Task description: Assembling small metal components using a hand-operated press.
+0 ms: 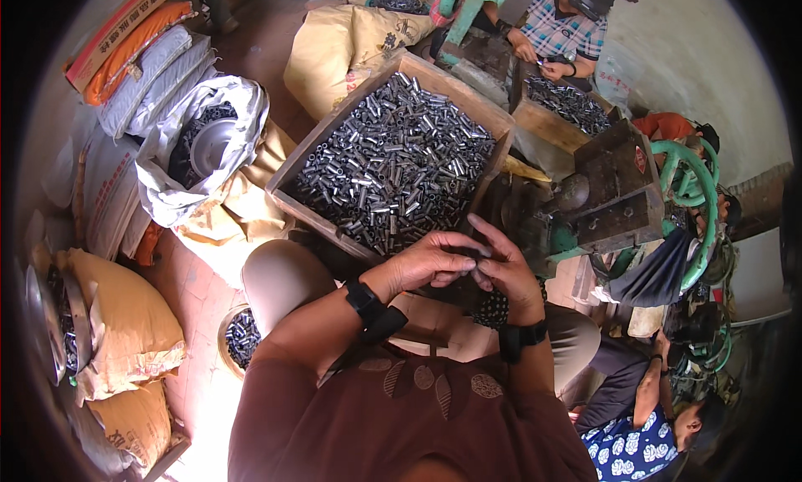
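Just by the box's edge [324,225], left hand [430,261] and right hand [511,271] touch fingers [451,266] (anything pinched, can't tell).

From the wearer's head, a wide fisheye camera is looking steeply down over the near brown shirt [355,428] toward the wooden crate [326,225].

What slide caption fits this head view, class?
Left hand and right hand meet by a wooden box of metal tubes.

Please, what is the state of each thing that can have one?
Left bare hand, fingers bent
Right bare hand, fingertips meeting the left's
Large square brown wooden box, open, holding small silvery metal tubes
White plastic sack, open, round silvery metal bowl inside
Tan round container, open, holding metal pieces
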A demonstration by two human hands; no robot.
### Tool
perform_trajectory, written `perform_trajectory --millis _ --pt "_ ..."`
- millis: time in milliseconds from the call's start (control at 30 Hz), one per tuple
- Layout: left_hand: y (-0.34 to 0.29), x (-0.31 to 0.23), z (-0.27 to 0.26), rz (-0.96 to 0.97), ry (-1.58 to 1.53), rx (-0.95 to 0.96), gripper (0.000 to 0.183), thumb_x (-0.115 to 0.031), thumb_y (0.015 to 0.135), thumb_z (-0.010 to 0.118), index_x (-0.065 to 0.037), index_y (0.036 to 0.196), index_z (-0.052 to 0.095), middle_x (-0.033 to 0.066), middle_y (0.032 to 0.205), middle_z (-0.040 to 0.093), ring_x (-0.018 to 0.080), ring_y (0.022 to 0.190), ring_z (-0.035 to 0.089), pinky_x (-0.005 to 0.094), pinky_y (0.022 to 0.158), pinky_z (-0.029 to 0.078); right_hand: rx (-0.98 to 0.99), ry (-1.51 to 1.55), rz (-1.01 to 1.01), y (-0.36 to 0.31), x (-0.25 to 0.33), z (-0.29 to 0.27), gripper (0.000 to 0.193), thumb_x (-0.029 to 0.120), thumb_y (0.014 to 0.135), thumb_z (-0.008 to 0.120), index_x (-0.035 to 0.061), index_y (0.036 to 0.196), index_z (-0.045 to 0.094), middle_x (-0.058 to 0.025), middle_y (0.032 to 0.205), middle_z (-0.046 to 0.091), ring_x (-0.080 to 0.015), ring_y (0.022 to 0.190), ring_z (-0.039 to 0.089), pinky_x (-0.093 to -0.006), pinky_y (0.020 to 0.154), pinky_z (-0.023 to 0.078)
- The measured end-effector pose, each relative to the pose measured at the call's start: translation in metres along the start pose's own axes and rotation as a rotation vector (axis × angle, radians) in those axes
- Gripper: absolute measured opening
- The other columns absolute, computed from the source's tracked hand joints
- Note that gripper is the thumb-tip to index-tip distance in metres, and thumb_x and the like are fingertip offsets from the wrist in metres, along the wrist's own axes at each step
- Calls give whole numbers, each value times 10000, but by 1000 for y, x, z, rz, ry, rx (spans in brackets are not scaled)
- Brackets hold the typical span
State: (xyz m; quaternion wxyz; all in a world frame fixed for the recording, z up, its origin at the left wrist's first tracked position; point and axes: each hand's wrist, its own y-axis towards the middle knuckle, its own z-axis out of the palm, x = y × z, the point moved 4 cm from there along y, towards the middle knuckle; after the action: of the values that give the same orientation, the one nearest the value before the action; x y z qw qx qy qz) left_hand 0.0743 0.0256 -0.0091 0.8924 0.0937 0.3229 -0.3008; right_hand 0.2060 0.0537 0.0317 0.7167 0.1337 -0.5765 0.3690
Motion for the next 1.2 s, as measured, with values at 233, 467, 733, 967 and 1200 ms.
perform_trajectory --millis 233,467,733,967,1200 --pt "7 -10 -15 203 325 -124 216 -175 851 581 -27 995 645 43 729 621 84 568 486 218 481 379 -53 -81 -38 17 -3 -6 650 149 784 653 75 1341 327 -15 707 551 -66 587 487 -184 493 366" --pt "-14 -59 -68 489 13 -685 243 -167 885 357 13 979 490 131 910 567 241 844 592 320 629 523 -384 -693 -257 66 -14 -38 193 171 819 604 50 969 619 -56 796 623 -134 658 582 -246 572 454" --pt "-20 -77 -77 394 225 -823 192 -116 842 408 -23 886 570 21 707 512 88 518 431 201 413 337 -415 -1726 -360 107 -43 4 244 248 701 682 66 835 589 -92 781 562 -269 753 583 -347 651 483" --pt "-12 -56 -87 343 747 -835 148 -81 796 586 -12 921 626 -39 579 498 24 457 384 198 400 291 -433 -1380 -322 104 -46 -9 208 158 718 676 50 868 580 -103 777 590 -236 713 605 -347 646 488" --pt "-3 -56 -67 480 856 -662 272 -30 766 650 18 1028 599 69 926 615 130 830 567 240 754 458 -432 7 -134 103 -29 5 159 106 815 623 -12 911 579 -44 745 603 -100 619 590 -212 485 483"
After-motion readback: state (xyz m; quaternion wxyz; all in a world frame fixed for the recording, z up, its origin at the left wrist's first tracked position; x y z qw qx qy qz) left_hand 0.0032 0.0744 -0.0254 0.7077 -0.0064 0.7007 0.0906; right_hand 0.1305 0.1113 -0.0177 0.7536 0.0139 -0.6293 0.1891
